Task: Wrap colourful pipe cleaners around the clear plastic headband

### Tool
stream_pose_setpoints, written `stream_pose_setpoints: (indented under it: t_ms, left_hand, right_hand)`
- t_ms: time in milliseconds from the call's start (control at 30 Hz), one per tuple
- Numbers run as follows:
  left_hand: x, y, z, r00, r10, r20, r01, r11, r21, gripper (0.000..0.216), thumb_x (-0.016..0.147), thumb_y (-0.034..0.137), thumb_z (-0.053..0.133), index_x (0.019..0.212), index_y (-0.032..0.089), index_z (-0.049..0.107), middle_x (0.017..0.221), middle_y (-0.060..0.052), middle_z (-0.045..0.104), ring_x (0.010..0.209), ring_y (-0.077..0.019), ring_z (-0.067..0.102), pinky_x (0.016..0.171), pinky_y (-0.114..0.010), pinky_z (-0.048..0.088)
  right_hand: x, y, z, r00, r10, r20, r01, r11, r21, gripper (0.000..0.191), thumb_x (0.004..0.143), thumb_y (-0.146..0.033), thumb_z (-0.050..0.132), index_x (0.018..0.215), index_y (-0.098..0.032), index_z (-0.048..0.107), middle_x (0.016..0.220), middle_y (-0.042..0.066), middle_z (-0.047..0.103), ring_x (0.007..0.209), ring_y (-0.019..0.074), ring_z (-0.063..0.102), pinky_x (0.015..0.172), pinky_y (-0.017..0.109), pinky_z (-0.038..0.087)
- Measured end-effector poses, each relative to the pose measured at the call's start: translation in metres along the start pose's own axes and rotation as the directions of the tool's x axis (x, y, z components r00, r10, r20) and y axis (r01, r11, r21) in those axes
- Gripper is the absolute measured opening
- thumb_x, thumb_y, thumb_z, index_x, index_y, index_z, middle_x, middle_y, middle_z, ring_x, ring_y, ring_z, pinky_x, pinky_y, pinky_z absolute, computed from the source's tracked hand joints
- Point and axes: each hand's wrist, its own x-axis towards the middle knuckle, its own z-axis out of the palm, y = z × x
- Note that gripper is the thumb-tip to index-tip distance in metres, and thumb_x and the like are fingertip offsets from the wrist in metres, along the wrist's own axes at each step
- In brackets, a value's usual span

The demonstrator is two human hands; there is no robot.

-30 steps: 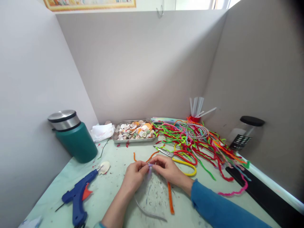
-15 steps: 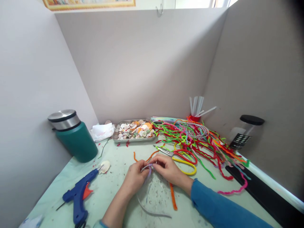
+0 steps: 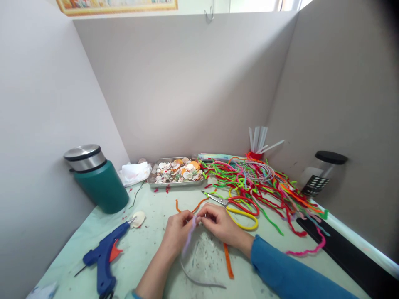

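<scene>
My left hand (image 3: 178, 230) and my right hand (image 3: 220, 222) meet fingertip to fingertip over the middle of the table. Both are closed in a pinch on a fuzzy lilac pipe cleaner (image 3: 189, 240), whose blurred end hangs down below the left fingers. A thin grey cord (image 3: 199, 283) trails from beneath the left hand and curves right along the table; whether the fingers also hold it is hidden. Just beyond the right hand lie scissors (image 3: 240, 207) with one red and one yellow handle. An orange pipe cleaner (image 3: 228, 261) shows under the right wrist, and another orange strand (image 3: 201, 203) behind the hands.
At left lie a blue glue gun (image 3: 104, 257), its nozzle at a shell (image 3: 139, 219), and a green bottle (image 3: 101, 185). Behind stand a metal tray (image 3: 174, 184) of shells and buttons and a heap of coloured pipe cleaners (image 3: 249, 176). A black-lidded jar (image 3: 322, 172) is at right.
The lilac pipe cleaner, bunched between the fingertips before, now hangs longer down beside the left hand. Both hands stay nearly in place.
</scene>
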Motion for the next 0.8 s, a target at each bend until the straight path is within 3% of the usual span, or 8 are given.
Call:
stream_pose_setpoints:
  t_ms: [167,267,400,600,800]
  left_hand:
    - [0.0008,0.0006,-0.0022,1.0,0.012,0.019,-0.011,0.999,-0.038,0.036,0.076,0.043,0.048,0.061,0.014,0.064,0.056,0.001,0.056,0.056,-0.0114,0.047,0.053,-0.019,0.033]
    - [0.0024,-0.0023,-0.0011,0.998,-0.046,0.037,0.049,0.995,-0.089,0.038,0.074,0.045,0.049,0.062,0.013,0.065,0.058,0.001,0.058,0.057,-0.0119,0.048,0.053,-0.02,0.033]
    - [0.0041,-0.0045,-0.0001,0.992,-0.101,0.07,0.111,0.982,-0.154,0.042,0.072,0.049,0.05,0.064,0.012,0.067,0.05,0.003,0.049,0.049,-0.0097,0.039,0.047,-0.02,0.027]
    - [0.0059,-0.0038,-0.0004,0.993,-0.121,0.009,0.122,0.99,-0.07,0.053,0.076,0.053,0.041,0.058,0.012,0.069,0.041,0.003,0.043,0.043,-0.0096,0.034,0.045,-0.022,0.024]
    - [0.0047,-0.006,0.003,0.988,-0.142,0.06,0.15,0.977,-0.154,0.055,0.078,0.054,0.038,0.059,0.012,0.068,0.032,0.006,0.035,0.034,-0.0084,0.028,0.042,-0.022,0.024]
  right_hand:
    - [-0.001,-0.0037,-0.0002,1.0,0.015,0.024,-0.015,1.0,-0.002,0.014,0.078,-0.011,0.05,0.08,-0.018,0.062,0.076,0.001,0.059,0.067,0.0122,0.051,0.059,0.022,0.037]
    - [-0.0019,-0.0065,0.0,0.998,0.046,0.045,-0.047,0.999,0.026,0.013,0.08,-0.012,0.049,0.082,-0.018,0.06,0.075,0.0,0.06,0.065,0.0113,0.051,0.058,0.021,0.037]
    - [-0.0025,-0.0075,0.0006,0.995,0.069,0.07,-0.073,0.996,0.049,0.012,0.08,-0.014,0.048,0.081,-0.018,0.059,0.072,-0.001,0.06,0.06,0.01,0.048,0.054,0.02,0.035]
    - [-0.0019,-0.005,0.0013,0.993,0.092,0.069,-0.096,0.994,0.051,0.01,0.079,-0.014,0.049,0.079,-0.017,0.058,0.068,-0.002,0.058,0.056,0.0094,0.045,0.051,0.02,0.032]
    - [-0.0028,-0.0058,0.0007,0.995,0.068,0.07,-0.071,0.996,0.049,0.009,0.079,-0.014,0.049,0.078,-0.017,0.058,0.066,-0.002,0.056,0.054,0.009,0.041,0.05,0.02,0.031]
